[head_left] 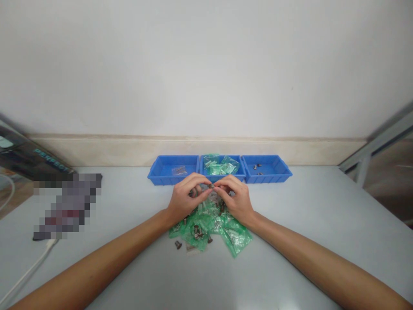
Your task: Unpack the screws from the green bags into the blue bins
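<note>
My left hand and my right hand meet fingertip to fingertip above a heap of small green plastic bags on the grey table. Both hands are closed in a pinch around a tiny dark object held between them, too small to name. Small metal screws lie loose among and beside the bags. Behind the hands stand three blue trays: the left tray holds a clear bag, the middle tray holds green bags, and the right tray holds a few small metal parts.
A dark box and a blurred-out object sit at the left, with a white cable running to the table's front edge. A low ledge and the wall close off the back. A metal frame stands at the right.
</note>
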`<state>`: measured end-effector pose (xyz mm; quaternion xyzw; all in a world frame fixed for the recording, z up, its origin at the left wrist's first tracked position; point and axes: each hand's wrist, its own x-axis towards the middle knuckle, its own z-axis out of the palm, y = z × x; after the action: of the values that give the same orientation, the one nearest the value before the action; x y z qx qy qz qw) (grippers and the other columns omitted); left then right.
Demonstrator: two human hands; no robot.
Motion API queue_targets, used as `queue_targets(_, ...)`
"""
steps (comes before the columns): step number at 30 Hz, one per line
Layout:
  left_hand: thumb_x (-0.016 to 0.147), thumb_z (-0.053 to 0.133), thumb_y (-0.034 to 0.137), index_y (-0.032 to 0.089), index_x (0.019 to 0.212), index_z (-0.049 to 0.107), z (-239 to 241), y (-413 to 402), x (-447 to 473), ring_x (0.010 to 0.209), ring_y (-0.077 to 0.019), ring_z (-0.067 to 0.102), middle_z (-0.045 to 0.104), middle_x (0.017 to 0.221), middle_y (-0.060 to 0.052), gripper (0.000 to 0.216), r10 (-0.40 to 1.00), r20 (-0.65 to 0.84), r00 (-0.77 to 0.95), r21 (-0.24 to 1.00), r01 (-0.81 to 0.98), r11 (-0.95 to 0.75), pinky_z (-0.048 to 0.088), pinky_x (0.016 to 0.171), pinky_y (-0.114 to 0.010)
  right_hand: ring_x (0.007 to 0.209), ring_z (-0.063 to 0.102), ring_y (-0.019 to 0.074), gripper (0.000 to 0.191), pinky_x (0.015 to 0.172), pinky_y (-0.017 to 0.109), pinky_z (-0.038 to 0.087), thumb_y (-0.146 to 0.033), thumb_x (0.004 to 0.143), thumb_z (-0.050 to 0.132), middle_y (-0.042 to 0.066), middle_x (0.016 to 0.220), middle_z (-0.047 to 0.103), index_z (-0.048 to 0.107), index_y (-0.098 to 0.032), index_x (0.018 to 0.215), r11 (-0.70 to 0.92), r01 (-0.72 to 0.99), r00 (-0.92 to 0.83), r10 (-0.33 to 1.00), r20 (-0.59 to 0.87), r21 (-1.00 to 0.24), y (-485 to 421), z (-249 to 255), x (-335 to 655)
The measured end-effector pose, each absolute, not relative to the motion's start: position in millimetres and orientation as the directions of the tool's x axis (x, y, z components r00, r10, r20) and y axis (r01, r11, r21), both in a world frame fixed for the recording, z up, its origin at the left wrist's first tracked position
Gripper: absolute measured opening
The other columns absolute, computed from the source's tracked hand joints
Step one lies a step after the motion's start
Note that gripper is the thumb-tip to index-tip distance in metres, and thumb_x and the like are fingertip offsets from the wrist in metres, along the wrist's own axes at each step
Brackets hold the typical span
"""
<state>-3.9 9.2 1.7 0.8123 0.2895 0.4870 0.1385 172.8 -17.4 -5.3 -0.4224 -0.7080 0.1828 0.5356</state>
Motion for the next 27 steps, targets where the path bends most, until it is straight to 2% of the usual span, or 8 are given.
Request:
queue_targets(9, 0.085, 0.063, 0.025, 0.015, 0.087, 0.065, 0.8, 7.6, -3.8, 0.047, -0.0047, 0.049, 0.070, 0.086, -0.005, 0.010, 0.623, 0.707, 0.334, 0.527, 0.339, -0.780, 0.045, 0.049, -0.017, 0.064, 0.054, 0.0152, 0.013, 0.060, 0.028, 0.044, -0.025, 0.087, 0.063, 0.001, 0.069, 0.059, 0.067, -0.020, 0.076, 0.583, 0.411, -0.064, 0.785, 0.616, -0.701, -16.8, -4.8, 172.5)
queue_targets(14, 0.084, 0.062, 0.019, 0.015, 0.092, 0.066, 2.5, 5.5, -3.4, 0.046, -0.0050, 0.052, 0.071, 0.076, 0.000, 0.010, 0.642, 0.697, 0.318, 0.544, 0.349, -0.763, 0.045, 0.049, -0.016, 0.065, 0.054, 0.0152, 0.011, 0.060, 0.028, 0.044, -0.024, 0.087, 0.063, 0.001, 0.070, 0.059, 0.067, -0.020, 0.078, 0.578, 0.398, -0.044, 0.788, 0.614, -0.713, -16.4, -6.3, 172.7)
queue_targets(27, 0.086, 0.060, 0.019, 0.014, 0.089, 0.066, 3.1, 6.5, -3.5, 0.050, -0.0060, 0.055, 0.070, 0.076, -0.001, 0.008, 0.579, 0.748, 0.325, 0.452, 0.391, -0.802, 0.045, 0.050, -0.016, 0.063, 0.053, 0.0135, 0.011, 0.058, 0.026, 0.042, -0.023, 0.087, 0.062, 0.000, 0.068, 0.058, 0.066, -0.018, 0.078, 0.591, 0.391, -0.046, 0.778, 0.626, -0.706, -17.1, -4.7, 172.6)
